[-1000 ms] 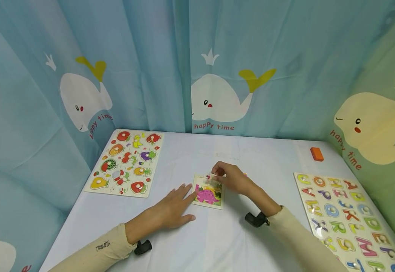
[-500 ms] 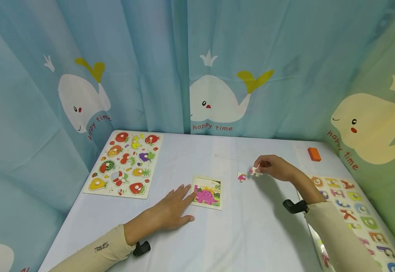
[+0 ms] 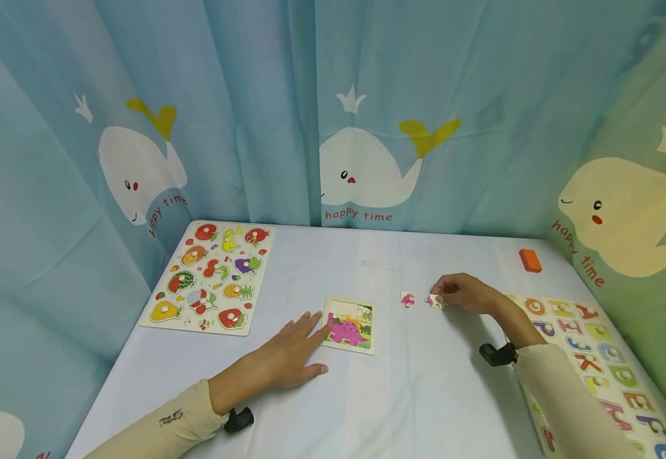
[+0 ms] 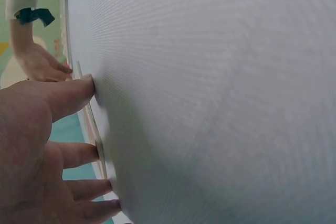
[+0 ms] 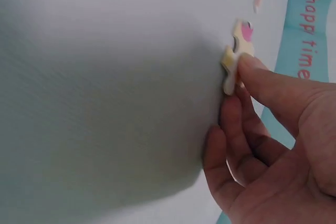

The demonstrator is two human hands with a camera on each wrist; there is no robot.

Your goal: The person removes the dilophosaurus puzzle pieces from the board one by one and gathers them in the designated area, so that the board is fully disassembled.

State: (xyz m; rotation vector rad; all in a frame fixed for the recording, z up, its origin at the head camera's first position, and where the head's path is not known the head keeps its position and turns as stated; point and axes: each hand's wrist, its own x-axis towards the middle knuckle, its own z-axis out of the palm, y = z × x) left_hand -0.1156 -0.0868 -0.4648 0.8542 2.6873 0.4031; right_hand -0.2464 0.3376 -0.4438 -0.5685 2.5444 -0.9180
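A small square jigsaw puzzle (image 3: 348,333) with a pink dinosaur lies mid-table in a pale frame, its upper left part bare of picture. My left hand (image 3: 291,352) rests flat with spread fingers, the index finger on the puzzle's left edge. To the right, my right hand (image 3: 466,293) pinches a jigsaw piece (image 5: 239,56) between thumb and fingers, at the table surface. That piece is whitish with pink and yellow patches. Just left of it lies another jigsaw piece (image 3: 407,299), pink and white, touched by neither hand.
A fruit peg board (image 3: 255,280) lies at the left. An alphabet peg board (image 3: 587,328) is at the right, partly under the right forearm. An orange block (image 3: 530,260) sits at the back right. A blue whale-print curtain (image 3: 275,159) surrounds the white table (image 3: 413,395).
My right hand has gone from above the puzzle to the right with the jigsaw piece, then lowered it to the table beside the other piece. My left hand has stayed put.
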